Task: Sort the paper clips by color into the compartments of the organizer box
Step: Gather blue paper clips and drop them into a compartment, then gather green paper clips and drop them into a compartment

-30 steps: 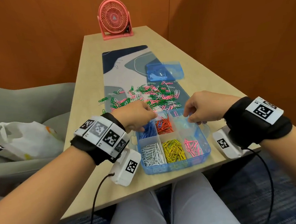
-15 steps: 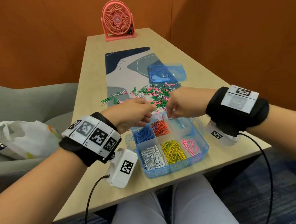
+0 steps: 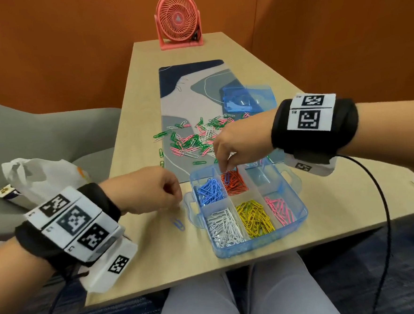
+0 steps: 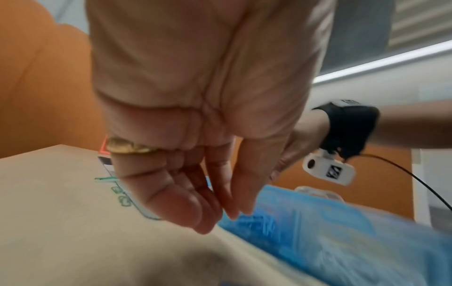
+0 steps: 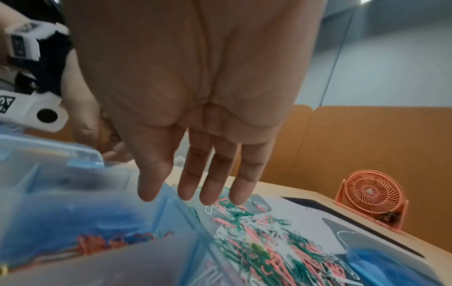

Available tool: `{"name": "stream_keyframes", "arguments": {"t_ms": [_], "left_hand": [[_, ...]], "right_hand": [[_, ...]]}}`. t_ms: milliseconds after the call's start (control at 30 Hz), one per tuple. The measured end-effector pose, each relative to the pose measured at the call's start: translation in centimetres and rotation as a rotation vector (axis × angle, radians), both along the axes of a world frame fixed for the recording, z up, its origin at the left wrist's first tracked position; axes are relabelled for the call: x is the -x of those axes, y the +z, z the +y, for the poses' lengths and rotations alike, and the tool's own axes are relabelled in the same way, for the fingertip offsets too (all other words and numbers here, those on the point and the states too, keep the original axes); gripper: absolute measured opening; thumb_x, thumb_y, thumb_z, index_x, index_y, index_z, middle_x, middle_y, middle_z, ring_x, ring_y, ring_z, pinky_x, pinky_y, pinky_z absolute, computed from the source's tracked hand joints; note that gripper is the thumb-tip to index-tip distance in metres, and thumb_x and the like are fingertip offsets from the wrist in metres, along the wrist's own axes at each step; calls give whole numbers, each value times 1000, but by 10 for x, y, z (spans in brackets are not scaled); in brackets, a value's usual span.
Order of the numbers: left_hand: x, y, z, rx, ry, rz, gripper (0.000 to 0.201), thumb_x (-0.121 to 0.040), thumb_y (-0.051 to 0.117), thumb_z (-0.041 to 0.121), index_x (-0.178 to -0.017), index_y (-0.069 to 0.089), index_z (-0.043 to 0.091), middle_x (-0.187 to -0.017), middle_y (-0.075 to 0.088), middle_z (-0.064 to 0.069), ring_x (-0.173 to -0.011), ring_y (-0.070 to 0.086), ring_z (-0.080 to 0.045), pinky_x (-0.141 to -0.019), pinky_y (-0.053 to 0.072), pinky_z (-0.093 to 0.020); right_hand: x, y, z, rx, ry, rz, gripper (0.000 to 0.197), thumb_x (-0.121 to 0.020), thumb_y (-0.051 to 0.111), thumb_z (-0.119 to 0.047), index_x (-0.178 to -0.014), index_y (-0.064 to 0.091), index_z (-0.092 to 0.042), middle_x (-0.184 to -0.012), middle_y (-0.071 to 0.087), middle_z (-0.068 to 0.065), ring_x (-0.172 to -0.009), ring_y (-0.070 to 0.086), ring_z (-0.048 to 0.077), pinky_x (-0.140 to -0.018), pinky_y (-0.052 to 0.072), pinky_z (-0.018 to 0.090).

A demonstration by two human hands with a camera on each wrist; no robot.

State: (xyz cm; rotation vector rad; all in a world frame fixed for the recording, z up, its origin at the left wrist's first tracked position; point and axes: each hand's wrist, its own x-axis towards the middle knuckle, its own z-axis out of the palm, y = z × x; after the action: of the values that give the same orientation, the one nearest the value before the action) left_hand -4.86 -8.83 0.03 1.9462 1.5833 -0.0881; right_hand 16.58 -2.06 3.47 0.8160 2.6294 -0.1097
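The clear blue organizer box [image 3: 300, 214] sits at the table's near edge. It holds blue [image 3: 209, 189], orange [image 3: 236, 184], white [image 3: 224, 226], yellow [image 3: 254, 218] and pink [image 3: 279, 209] clips. Its back right compartment [image 3: 263, 177] looks empty. My right hand [image 3: 225, 167] hangs over the orange compartment, its fingertips just above a stray blue clip [image 3: 227, 177]. In the right wrist view the right hand [image 5: 195, 193] has straight fingers that hold nothing. My left hand [image 3: 177, 203] hovers left of the box, loosely curled. The left wrist view shows that hand [image 4: 220, 212] empty. Another blue clip [image 3: 177, 224] lies on the table beneath it.
Green, pink and white clips [image 3: 200, 140] lie loose on the patterned mat [image 3: 191, 89] behind the box. The box lid [image 3: 248, 100] rests further back on the right. A pink fan [image 3: 178, 19] stands at the far end. A white bag [image 3: 38, 176] sits on the grey chair to the left.
My right hand moved left from the back right compartment and dipped its fingers over the orange one. My left hand drew back off the box. A blue clip now lies on the table.
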Motion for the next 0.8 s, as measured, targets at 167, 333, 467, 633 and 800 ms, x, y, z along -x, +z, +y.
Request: {"name": "stream_keyframes", "arguments": {"t_ms": [167, 333, 467, 633, 800], "left_hand": [[-6, -2, -7, 57, -145, 110, 19, -73, 76, 18, -69, 62, 30, -76, 70, 11, -64, 61, -12, -55, 52, -27], [-14, -12, -6, 21, -204, 168, 18, -69, 78, 16, -75, 64, 26, -67, 63, 16, -61, 56, -4, -56, 49, -23], [-14, -15, -2, 26, -209, 164, 13, -70, 76, 14, -80, 71, 21, -71, 66, 13, -66, 58, -6, -65, 51, -25], [-12, -17, -2, 89, -208, 205, 6, -80, 71, 21, -83, 66, 22, -70, 59, 11, -54, 50, -5, -44, 41, -17], [-7, -14, -1, 76, -222, 221, 9, -86, 62, 29, -80, 60, 22, -70, 56, 10, -47, 45, -8, -39, 36, -18]], "right_hand": [[6, -15, 9, 37, 4, -16, 25, -91, 58, -21, -112, 71, -26, -109, 68, -6, -97, 61, 12, -76, 38, 20], [10, -22, 12, 19, 15, -101, 27, -89, 62, -27, -114, 68, -33, -101, 64, -2, -94, 59, 16, -69, 37, 23], [9, -28, 14, 9, 14, -110, 25, -85, 67, -26, -109, 71, -31, -99, 62, -3, -91, 58, 17, -63, 35, 21], [5, -28, 17, -28, -20, -135, 5, -82, 69, -22, -87, 70, -22, -91, 64, -1, -82, 58, 15, -53, 32, 16], [-1, -22, 11, -42, -130, -133, 3, -80, 71, -21, -79, 69, -20, -70, 59, -9, -59, 49, 3, -49, 33, 15]]}}
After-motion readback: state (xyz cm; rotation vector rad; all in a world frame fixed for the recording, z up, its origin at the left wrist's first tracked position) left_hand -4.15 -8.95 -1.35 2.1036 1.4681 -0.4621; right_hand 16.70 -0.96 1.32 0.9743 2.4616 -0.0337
